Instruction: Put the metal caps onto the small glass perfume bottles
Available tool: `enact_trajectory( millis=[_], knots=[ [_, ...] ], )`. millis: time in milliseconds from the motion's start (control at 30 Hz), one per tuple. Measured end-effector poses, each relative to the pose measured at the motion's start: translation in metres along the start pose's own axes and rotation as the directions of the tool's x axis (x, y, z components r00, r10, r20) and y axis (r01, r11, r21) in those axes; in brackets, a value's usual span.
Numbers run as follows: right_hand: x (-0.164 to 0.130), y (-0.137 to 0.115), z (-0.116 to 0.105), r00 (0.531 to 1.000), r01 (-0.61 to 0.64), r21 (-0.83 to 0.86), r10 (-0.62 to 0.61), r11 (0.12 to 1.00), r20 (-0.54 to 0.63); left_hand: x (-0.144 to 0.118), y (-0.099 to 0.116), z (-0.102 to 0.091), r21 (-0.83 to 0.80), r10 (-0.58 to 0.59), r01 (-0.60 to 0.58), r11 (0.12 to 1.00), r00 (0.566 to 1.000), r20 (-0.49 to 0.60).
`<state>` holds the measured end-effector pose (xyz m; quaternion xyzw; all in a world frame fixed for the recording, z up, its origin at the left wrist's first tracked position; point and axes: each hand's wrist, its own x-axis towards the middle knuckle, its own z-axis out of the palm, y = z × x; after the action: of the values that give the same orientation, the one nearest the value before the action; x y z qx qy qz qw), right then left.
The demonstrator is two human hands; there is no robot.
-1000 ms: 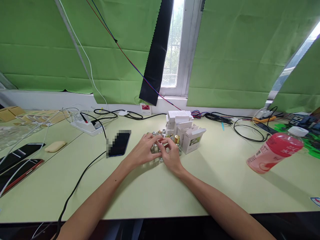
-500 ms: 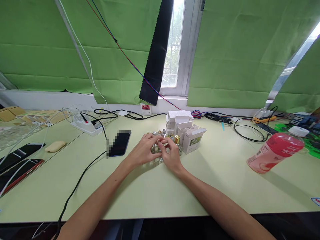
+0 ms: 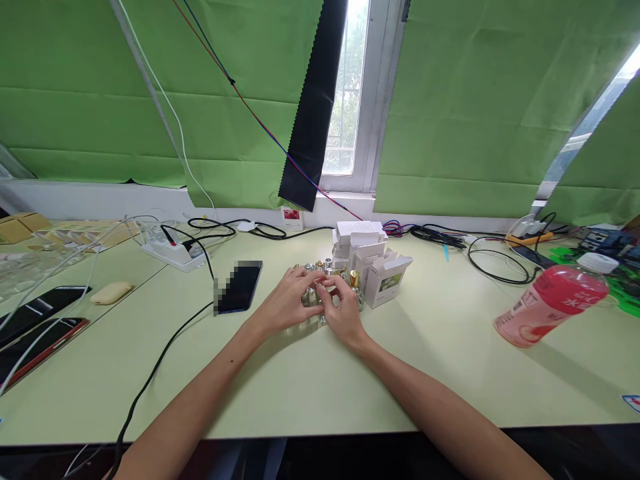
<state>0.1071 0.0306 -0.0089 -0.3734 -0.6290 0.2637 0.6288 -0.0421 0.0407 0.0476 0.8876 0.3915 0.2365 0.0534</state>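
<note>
My left hand (image 3: pixel 290 301) and my right hand (image 3: pixel 346 313) meet over a cluster of small glass bottles with metal caps at the middle of the table. Fingers of both are curled and their tips come together, covering whatever lies between them. A clear bottle base (image 3: pixel 323 319) shows just below the fingertips. Behind them stand bottles with silver caps (image 3: pixel 329 265), and a gold-capped bottle (image 3: pixel 355 280) is close beside my right hand. Several small white boxes (image 3: pixel 387 283), one with open flaps, stand behind and right of the bottles.
A black phone (image 3: pixel 243 288) lies left of my hands, a black cable (image 3: pixel 165 353) running past it. A pink drink bottle (image 3: pixel 553 300) stands at right. Farther left are a power strip (image 3: pixel 175 255), a cream case (image 3: pixel 111 293) and more phones (image 3: pixel 45 307). Coiled cables (image 3: pixel 437 235) line the back.
</note>
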Motion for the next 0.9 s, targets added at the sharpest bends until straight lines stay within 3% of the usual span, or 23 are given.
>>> enact_trajectory(
  millis=[900],
  knots=[
    [0.0001, -0.0002, -0.0004, 1.000, -0.002, -0.007, 0.002, 1.000, 0.001, -0.0003, -0.0022, 0.0020, -0.024, -0.005, 0.004, 1.000, 1.000, -0.009]
  ],
)
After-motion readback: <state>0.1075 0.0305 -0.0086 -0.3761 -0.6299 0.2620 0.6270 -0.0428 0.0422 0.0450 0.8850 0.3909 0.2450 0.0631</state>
